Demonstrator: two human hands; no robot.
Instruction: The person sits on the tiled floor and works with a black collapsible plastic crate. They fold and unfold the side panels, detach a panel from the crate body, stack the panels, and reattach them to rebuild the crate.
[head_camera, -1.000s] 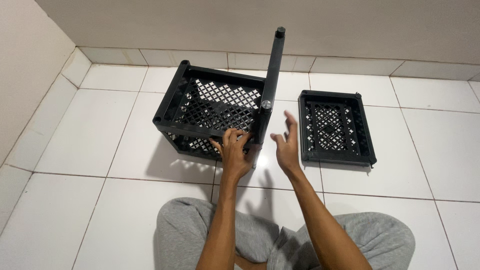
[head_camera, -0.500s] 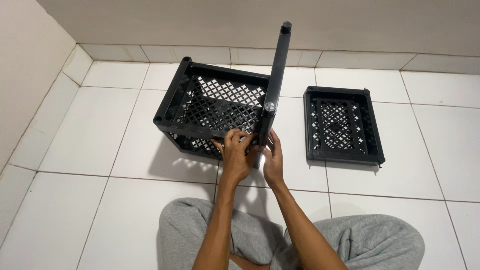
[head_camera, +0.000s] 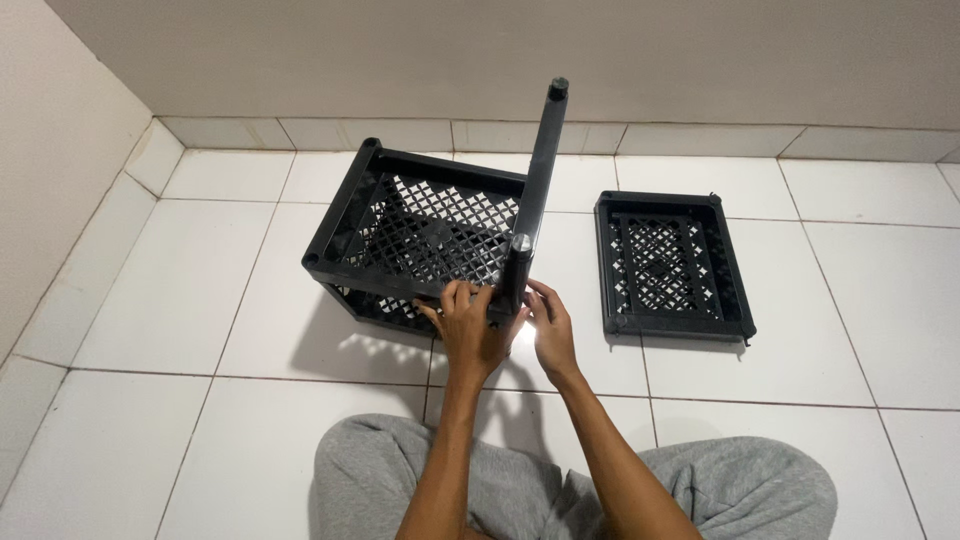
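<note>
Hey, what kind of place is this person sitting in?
Probably a bare indoor room, perhaps at home: a white tiled floor meeting plain walls at a corner. The person sits on the floor, both hands on a black plastic crate, a flat crate panel beside it.

Lattice crate on tiled floor, flat panel to its right, wall behind

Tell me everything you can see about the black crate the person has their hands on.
The black crate looks like moulded plastic, with diamond-lattice walls and floor and round posts at its corners. It sits on the white tiled floor, open side up, near the wall. Its right side panel stands up on edge, rising above the rim. The left hand grips the near rim beside the corner post, and the right hand touches the same corner.
</note>
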